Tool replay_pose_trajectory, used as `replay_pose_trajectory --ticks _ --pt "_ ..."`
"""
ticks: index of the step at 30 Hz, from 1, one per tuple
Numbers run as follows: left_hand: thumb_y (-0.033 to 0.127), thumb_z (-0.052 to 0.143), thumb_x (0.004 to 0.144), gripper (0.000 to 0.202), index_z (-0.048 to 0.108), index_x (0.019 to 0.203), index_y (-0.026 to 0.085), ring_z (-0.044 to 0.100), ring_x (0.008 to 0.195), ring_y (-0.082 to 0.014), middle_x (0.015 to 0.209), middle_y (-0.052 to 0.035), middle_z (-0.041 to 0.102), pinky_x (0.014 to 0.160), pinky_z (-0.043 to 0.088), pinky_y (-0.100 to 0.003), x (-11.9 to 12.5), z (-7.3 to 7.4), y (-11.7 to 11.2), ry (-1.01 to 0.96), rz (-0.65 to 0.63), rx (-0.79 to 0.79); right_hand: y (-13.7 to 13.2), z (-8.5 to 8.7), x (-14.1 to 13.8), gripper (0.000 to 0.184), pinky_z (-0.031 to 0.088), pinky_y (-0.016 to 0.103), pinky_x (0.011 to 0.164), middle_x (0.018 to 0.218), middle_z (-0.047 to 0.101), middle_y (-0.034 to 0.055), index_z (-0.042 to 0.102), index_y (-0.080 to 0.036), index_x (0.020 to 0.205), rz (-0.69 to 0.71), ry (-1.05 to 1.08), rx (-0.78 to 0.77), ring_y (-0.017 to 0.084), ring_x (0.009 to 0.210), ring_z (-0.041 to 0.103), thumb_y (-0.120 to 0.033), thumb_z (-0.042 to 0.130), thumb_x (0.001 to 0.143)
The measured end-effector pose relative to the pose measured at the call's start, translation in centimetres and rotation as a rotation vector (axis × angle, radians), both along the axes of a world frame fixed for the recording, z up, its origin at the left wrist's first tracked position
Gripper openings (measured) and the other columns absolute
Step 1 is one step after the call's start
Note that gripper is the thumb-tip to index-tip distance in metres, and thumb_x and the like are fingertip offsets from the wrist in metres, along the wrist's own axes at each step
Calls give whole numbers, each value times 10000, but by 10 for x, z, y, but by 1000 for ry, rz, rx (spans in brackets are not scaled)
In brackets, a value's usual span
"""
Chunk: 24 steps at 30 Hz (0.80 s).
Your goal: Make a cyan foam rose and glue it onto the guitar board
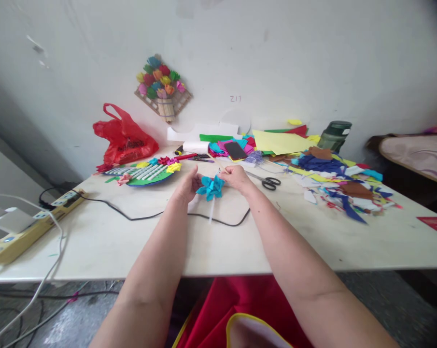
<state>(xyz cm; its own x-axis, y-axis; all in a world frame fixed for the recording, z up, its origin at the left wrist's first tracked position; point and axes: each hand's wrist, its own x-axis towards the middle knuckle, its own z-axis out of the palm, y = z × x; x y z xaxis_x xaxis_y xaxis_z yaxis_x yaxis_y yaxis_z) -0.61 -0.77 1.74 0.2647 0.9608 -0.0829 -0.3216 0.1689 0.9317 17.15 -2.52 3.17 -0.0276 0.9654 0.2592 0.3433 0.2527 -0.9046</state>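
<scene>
A blue paper flower (pixel 211 187) on a thin white stick (pixel 212 210) hangs just above the white table (pixel 131 241), held between both my hands. My left hand (pixel 188 185) pinches its left side with closed fingers. My right hand (pixel 235 177) grips its right side, fingers curled. The stick points down toward me, over a black cable (pixel 131 217).
Scissors (pixel 267 181) lie right of my right hand. A heap of coloured paper scraps (pixel 341 181) fills the right side. A green disc with paper flowers and white sticks (pixel 148 172), a red bag (pixel 124 137), a phone (pixel 234 150), a green bottle (pixel 334 135) and a power strip (pixel 30 227) are about.
</scene>
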Motion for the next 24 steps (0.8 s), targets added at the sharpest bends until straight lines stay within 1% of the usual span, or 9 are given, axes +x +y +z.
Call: replay_pose_trajectory --ticks 2,4,7,9,14,17,20,22,24 --pt "496 591 726 413 540 538 132 570 490 -136 565 -71 621 462 418 -228 1 -2 0 45 17 2 0 -2 -1 215 293 216 505 484 419 -59 492 -162 508 15 -7 8 76 508 368 -340 601 560" --pt "412 648 683 323 553 558 129 562 478 -132 563 -57 617 441 411 -225 3 -2 -2 75 16 36 1 -3 -3 220 279 219 501 483 390 -63 487 -165 513 28 -21 17 78 512 353 -351 595 561" --pt "305 696 615 204 616 653 122 549 471 -118 596 -41 629 424 403 -212 4 -1 -5 107 3 103 2 -5 -4 233 254 222 489 478 335 -69 468 -170 510 37 -33 30 76 510 319 -362 589 562" --pt "256 699 591 183 645 700 119 553 485 -114 618 -44 638 433 411 -206 5 -1 -5 127 -22 110 3 -6 -4 243 246 222 486 481 324 -69 451 -173 502 38 -25 41 75 514 311 -364 590 560" --pt "230 677 601 117 641 625 122 535 468 -115 546 -45 613 437 416 -211 4 -5 -2 170 -97 93 3 -7 -6 229 264 225 494 495 367 -58 496 -159 518 57 -11 50 80 526 336 -362 591 560" --pt "216 690 574 128 653 645 116 521 450 -108 532 -36 606 412 388 -200 2 -7 -1 179 -124 82 2 -7 -8 237 255 225 491 504 379 -60 498 -154 514 64 -3 47 72 518 324 -362 604 554" --pt "213 713 543 166 664 659 103 523 447 -106 534 -41 611 415 391 -197 2 -6 -2 184 -138 62 2 -8 -9 243 255 222 491 513 391 -62 495 -153 514 78 13 43 68 515 323 -357 618 557" --pt "214 717 546 159 660 644 102 526 443 -108 530 -45 613 419 393 -199 3 -6 -3 187 -141 58 1 -8 -9 234 267 221 494 512 396 -61 508 -151 525 86 10 36 71 517 335 -350 623 570" --pt "211 715 562 142 655 631 104 530 440 -107 534 -51 618 422 393 -201 5 -5 -5 191 -135 62 1 -7 -7 245 271 219 493 495 370 -64 517 -152 532 68 -17 45 73 512 332 -362 623 601"
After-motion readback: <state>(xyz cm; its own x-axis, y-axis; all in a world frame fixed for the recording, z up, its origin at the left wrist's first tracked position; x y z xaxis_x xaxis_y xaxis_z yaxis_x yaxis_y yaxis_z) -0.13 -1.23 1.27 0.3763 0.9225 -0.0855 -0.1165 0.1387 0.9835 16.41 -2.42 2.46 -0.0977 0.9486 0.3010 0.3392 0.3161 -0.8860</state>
